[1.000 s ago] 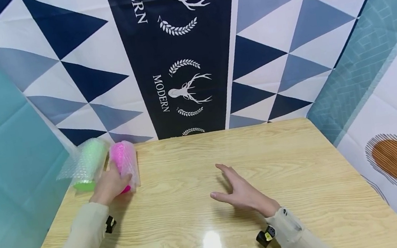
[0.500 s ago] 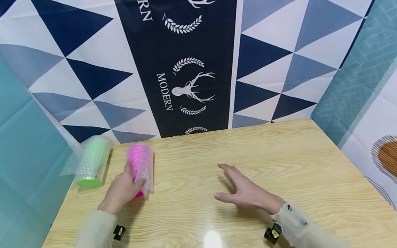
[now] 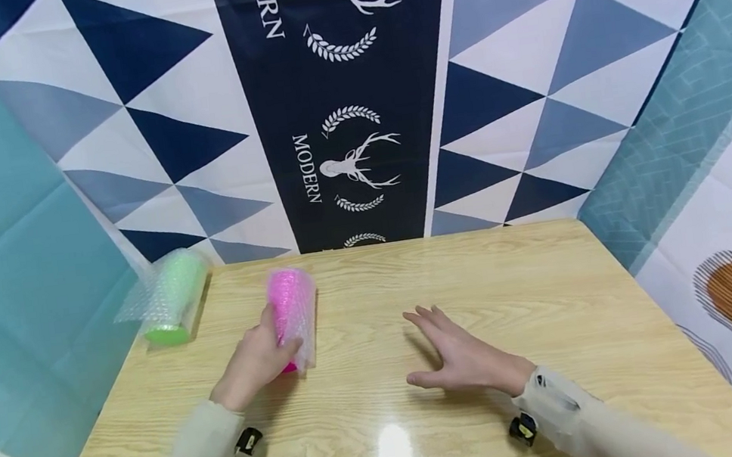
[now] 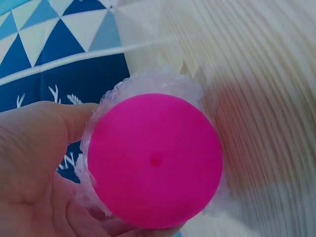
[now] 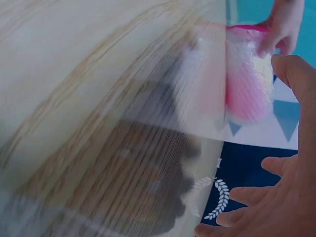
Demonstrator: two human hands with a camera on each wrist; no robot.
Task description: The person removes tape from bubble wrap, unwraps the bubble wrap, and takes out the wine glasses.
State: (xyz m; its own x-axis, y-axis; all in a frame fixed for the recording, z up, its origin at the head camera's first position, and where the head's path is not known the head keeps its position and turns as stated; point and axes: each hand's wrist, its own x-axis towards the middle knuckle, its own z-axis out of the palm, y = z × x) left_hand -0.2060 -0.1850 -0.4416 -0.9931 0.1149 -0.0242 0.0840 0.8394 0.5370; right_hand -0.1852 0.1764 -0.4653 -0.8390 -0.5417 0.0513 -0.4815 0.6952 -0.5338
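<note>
In the head view my left hand (image 3: 252, 364) grips the lower left side of a pink cylinder wrapped in bubble wrap (image 3: 295, 306). The cylinder lies lengthwise on or just above the table, its far end toward the back wall. The left wrist view faces its round pink base (image 4: 158, 163), which has a small dimple in the middle; wrap bunches around the rim, and my thumb and fingers curl about the side. To the right, my right hand (image 3: 467, 357) hovers low over the wood with fingers spread, holding nothing. What is inside the wrap cannot be told.
A green cylinder in bubble wrap (image 3: 178, 290) lies at the table's back left corner, its loose wrap against the teal side cloth. Patterned cloth walls (image 3: 351, 108) enclose the back and sides of the wooden table (image 3: 453, 271).
My left hand has carried the pink cylinder rightward and slightly nearer, away from the green one. The right hand has shifted a little to the right, fingers still spread.
</note>
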